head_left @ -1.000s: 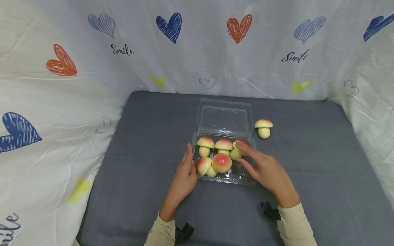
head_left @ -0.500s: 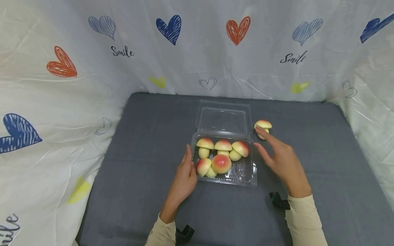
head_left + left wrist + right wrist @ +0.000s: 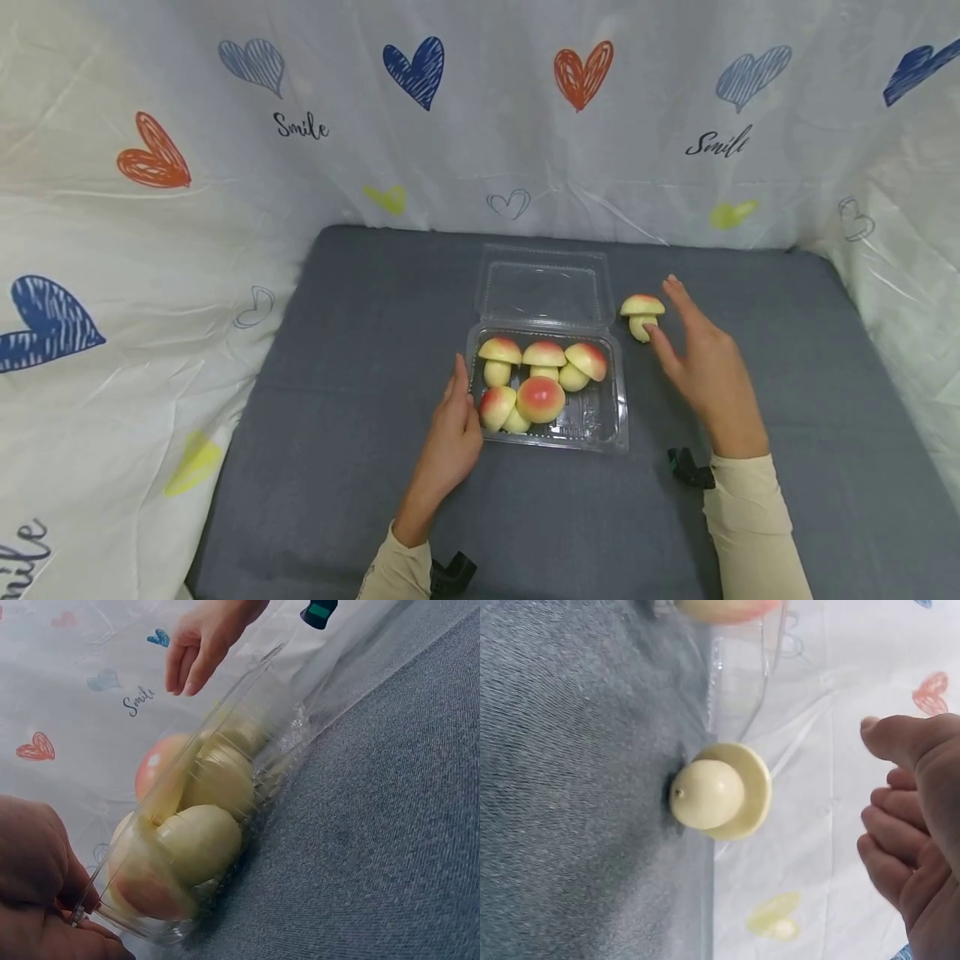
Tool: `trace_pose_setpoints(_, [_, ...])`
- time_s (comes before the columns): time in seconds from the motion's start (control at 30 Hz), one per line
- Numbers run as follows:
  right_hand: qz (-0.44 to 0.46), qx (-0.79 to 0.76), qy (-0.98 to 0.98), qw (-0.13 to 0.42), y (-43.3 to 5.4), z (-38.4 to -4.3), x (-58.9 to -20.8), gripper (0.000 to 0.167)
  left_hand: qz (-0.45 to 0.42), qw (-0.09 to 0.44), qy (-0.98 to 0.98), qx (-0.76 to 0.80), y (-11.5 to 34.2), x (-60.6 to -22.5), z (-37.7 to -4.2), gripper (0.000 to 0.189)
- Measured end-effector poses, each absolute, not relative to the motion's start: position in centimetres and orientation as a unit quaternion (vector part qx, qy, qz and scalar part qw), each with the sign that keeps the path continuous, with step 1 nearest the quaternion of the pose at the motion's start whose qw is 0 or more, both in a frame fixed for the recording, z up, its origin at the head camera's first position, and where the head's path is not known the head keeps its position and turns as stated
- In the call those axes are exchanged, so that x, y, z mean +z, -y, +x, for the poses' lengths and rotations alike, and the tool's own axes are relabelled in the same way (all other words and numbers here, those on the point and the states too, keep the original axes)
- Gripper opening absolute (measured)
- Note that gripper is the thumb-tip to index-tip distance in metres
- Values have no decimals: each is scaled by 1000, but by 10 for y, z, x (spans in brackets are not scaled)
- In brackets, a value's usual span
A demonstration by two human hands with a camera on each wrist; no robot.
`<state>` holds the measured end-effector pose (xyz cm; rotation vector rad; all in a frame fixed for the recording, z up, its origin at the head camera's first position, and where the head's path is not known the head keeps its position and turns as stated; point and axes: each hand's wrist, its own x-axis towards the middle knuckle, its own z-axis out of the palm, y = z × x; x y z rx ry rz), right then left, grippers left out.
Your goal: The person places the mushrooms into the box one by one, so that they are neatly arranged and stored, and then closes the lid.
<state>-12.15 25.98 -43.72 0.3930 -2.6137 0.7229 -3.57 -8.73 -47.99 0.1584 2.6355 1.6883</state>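
Note:
A clear plastic clamshell container lies with its lid folded back. Inside it sit several toy mushrooms with red and cream caps. My left hand is at its left side; in the left wrist view, thumb and fingers pinch the rim. To the right of the lid, one more toy mushroom lies on the table. My right hand hovers beside it, thumb and fingers spread. In the right wrist view, a gap shows between that hand and the loose mushroom.
The lid extends toward the back of the grey-covered table. A white curtain printed with hearts rises behind the table and on the sides. Dark wrist mounts are strapped by both sleeves.
My right hand has left the mushroom at the container's right end and moved right and away to the loose one. The left hand has stayed at the container.

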Motion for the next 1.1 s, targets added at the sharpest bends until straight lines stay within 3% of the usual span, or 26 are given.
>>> trace_pose_setpoints(0.63, [112, 259, 958, 50, -271, -142, -454, 90, 46, 6, -840, 540, 86, -480, -35, 68])
trace_pose_setpoints(0.9, [124, 254, 958, 38, -270, -148, -462, 87, 51, 10, -843, 535, 86, -481, -35, 68])
trace_pose_setpoints(1.1, [140, 247, 957, 60, -270, -154, -468, 85, 52, 11, -845, 532, 87, -480, -35, 69])
